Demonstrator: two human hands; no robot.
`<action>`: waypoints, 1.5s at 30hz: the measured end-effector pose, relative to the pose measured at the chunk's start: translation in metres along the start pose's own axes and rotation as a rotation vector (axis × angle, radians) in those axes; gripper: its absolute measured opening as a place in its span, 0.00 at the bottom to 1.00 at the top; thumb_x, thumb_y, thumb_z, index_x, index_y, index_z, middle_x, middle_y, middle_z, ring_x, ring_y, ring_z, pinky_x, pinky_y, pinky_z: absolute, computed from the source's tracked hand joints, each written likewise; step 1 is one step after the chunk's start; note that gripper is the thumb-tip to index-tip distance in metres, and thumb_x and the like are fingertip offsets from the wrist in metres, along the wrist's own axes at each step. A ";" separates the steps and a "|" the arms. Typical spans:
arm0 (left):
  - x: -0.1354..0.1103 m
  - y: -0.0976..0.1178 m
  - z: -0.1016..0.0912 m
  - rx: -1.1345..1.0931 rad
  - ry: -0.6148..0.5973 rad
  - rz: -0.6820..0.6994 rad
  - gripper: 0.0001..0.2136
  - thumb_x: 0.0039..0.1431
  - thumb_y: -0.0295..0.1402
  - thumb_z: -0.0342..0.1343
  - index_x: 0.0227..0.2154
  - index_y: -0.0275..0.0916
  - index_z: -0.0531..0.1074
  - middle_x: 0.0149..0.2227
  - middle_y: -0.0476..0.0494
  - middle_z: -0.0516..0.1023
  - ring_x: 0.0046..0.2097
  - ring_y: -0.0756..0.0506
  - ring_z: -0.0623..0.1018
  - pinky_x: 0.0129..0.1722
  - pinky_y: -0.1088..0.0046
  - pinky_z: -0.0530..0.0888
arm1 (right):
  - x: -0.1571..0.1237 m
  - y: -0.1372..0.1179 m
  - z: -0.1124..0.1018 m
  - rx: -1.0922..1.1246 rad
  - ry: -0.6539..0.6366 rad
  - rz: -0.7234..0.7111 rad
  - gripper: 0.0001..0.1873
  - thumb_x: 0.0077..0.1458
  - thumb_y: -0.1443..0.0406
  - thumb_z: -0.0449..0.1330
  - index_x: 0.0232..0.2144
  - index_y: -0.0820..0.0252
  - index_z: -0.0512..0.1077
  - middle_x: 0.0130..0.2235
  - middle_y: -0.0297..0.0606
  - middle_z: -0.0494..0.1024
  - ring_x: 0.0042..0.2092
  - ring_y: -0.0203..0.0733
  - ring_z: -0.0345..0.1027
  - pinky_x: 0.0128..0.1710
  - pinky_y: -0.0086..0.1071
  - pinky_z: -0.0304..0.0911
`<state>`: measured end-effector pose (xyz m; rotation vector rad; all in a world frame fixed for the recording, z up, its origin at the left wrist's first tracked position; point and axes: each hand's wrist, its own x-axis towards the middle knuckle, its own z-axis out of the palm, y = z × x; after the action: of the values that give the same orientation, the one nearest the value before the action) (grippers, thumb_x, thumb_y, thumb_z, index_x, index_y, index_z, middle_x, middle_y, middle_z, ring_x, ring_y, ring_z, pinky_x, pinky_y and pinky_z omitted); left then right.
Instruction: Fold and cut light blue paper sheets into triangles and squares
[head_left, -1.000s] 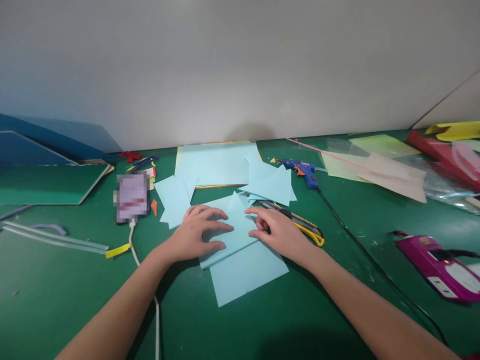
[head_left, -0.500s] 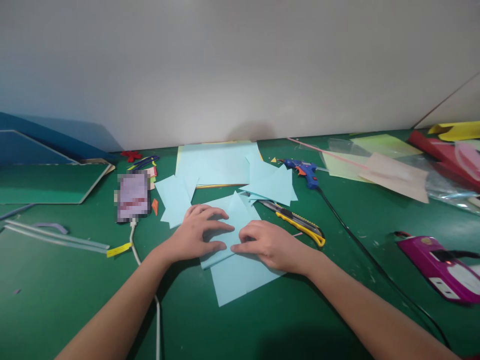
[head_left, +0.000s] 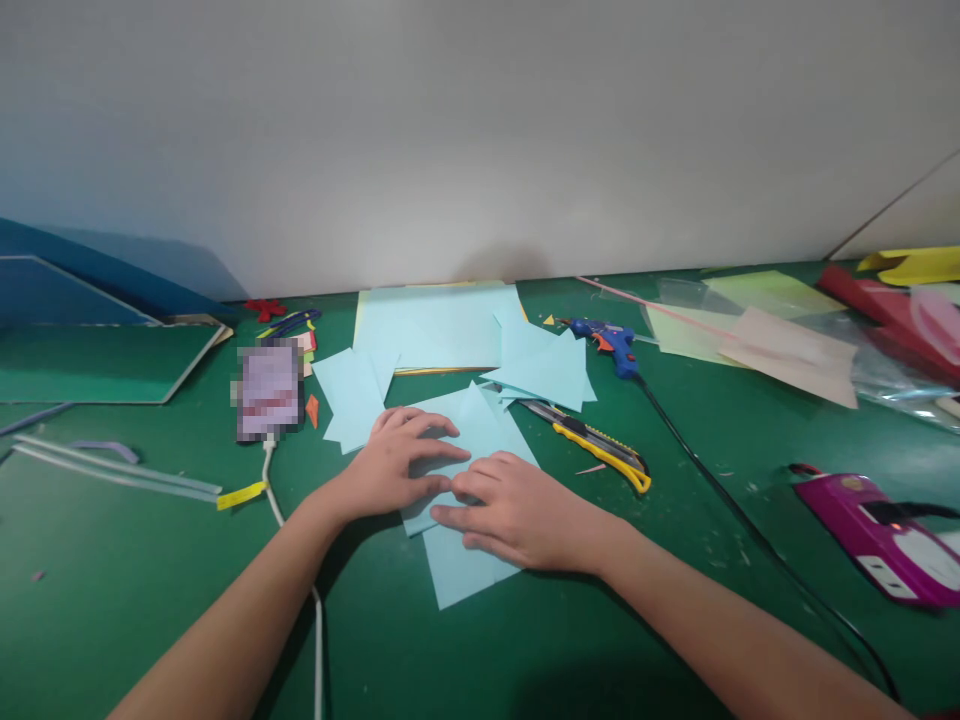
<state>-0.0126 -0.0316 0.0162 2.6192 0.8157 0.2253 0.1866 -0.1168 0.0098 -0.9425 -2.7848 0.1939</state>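
Note:
Pale blue paper (head_left: 491, 425) lies folded on the green table in front of me, partly covered by both hands. My left hand (head_left: 401, 460) rests on its left side with the fingers spread. Pressed flat along the lower fold is my right hand (head_left: 510, 510), fingers stretched to the left, their tips close to my left thumb. A lower flap or sheet of light blue paper (head_left: 465, 575) sticks out toward me beneath the right hand. Cut blue pieces lie on either side, a left group (head_left: 352, 395) and a right group (head_left: 547, 370).
A yellow utility knife (head_left: 600, 450) lies right of the paper, with a blue glue gun (head_left: 611, 345) behind it. Its black cord runs toward a magenta power strip (head_left: 862, 530). At left are a phone (head_left: 270, 390) with a white cable and thin strips (head_left: 120, 468). A paper stack (head_left: 431, 325) lies by the wall.
My right hand has slid left and slightly toward me along the fold, and its fingers have straightened from a curled pose. The left hand stays in place.

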 end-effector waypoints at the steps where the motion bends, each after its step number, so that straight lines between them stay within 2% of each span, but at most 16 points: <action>1: 0.000 0.000 0.000 -0.002 0.002 0.001 0.11 0.57 0.36 0.58 0.43 0.52 0.76 0.51 0.49 0.72 0.54 0.39 0.65 0.55 0.57 0.56 | 0.001 -0.001 -0.001 -0.003 -0.013 0.002 0.17 0.63 0.61 0.51 0.52 0.58 0.68 0.45 0.43 0.73 0.45 0.46 0.63 0.44 0.40 0.57; 9: 0.000 0.001 0.001 0.002 0.004 -0.003 0.12 0.56 0.32 0.56 0.43 0.51 0.76 0.51 0.49 0.72 0.54 0.40 0.65 0.55 0.56 0.56 | 0.010 -0.013 0.001 -0.049 -0.039 0.024 0.18 0.63 0.57 0.52 0.54 0.48 0.67 0.43 0.41 0.71 0.42 0.45 0.61 0.40 0.38 0.56; 16: -0.001 0.000 0.002 0.002 0.006 -0.002 0.12 0.57 0.33 0.56 0.43 0.52 0.76 0.52 0.49 0.72 0.54 0.40 0.65 0.55 0.56 0.56 | 0.012 -0.016 0.002 -0.027 -0.021 0.026 0.17 0.63 0.58 0.51 0.53 0.50 0.68 0.41 0.42 0.71 0.42 0.45 0.61 0.39 0.38 0.56; 21: -0.001 -0.002 0.002 -0.007 0.004 0.014 0.11 0.57 0.38 0.58 0.44 0.53 0.76 0.52 0.49 0.72 0.54 0.40 0.64 0.55 0.57 0.56 | 0.002 -0.007 -0.003 0.002 0.064 0.028 0.16 0.64 0.63 0.48 0.42 0.61 0.74 0.35 0.43 0.73 0.38 0.43 0.62 0.36 0.36 0.55; 24: 0.000 -0.002 0.002 -0.009 0.000 0.014 0.12 0.55 0.39 0.60 0.44 0.53 0.76 0.52 0.49 0.72 0.54 0.40 0.65 0.54 0.57 0.56 | -0.007 0.000 -0.010 0.005 0.109 0.093 0.19 0.63 0.66 0.46 0.31 0.62 0.76 0.31 0.42 0.72 0.33 0.41 0.61 0.33 0.35 0.53; 27: 0.000 -0.001 0.000 -0.009 -0.013 0.002 0.12 0.55 0.38 0.60 0.44 0.53 0.76 0.52 0.49 0.72 0.54 0.39 0.64 0.55 0.56 0.56 | -0.016 0.006 -0.018 0.023 0.098 0.173 0.20 0.61 0.67 0.48 0.24 0.62 0.75 0.29 0.41 0.72 0.31 0.39 0.61 0.31 0.35 0.53; 33: 0.001 0.001 -0.001 0.002 -0.018 0.000 0.12 0.56 0.38 0.59 0.44 0.54 0.76 0.52 0.49 0.72 0.55 0.39 0.65 0.55 0.56 0.56 | -0.031 0.017 -0.029 0.099 0.071 0.280 0.21 0.61 0.66 0.49 0.20 0.61 0.74 0.28 0.40 0.72 0.31 0.39 0.63 0.30 0.34 0.54; 38: 0.000 -0.001 0.000 0.003 -0.010 0.008 0.12 0.56 0.38 0.59 0.44 0.54 0.76 0.52 0.50 0.71 0.54 0.39 0.65 0.56 0.55 0.56 | -0.039 0.026 -0.032 0.126 0.038 0.333 0.21 0.61 0.65 0.49 0.21 0.60 0.75 0.27 0.40 0.73 0.31 0.40 0.64 0.31 0.35 0.56; 41: 0.000 -0.001 0.000 -0.004 -0.012 0.004 0.12 0.56 0.37 0.59 0.44 0.53 0.76 0.52 0.50 0.71 0.55 0.39 0.65 0.56 0.55 0.56 | -0.040 0.027 -0.032 0.128 0.038 0.333 0.21 0.61 0.66 0.49 0.20 0.61 0.74 0.27 0.40 0.72 0.31 0.40 0.64 0.31 0.35 0.57; 45: 0.000 0.000 -0.001 -0.009 -0.011 -0.004 0.13 0.56 0.37 0.59 0.44 0.53 0.76 0.52 0.49 0.72 0.54 0.39 0.65 0.55 0.55 0.56 | -0.036 0.024 -0.029 0.098 0.104 0.252 0.19 0.59 0.68 0.49 0.21 0.60 0.74 0.30 0.42 0.73 0.33 0.42 0.64 0.33 0.36 0.58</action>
<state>-0.0127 -0.0312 0.0166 2.6083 0.8139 0.2122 0.2356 -0.1180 0.0280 -1.2392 -2.5319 0.3058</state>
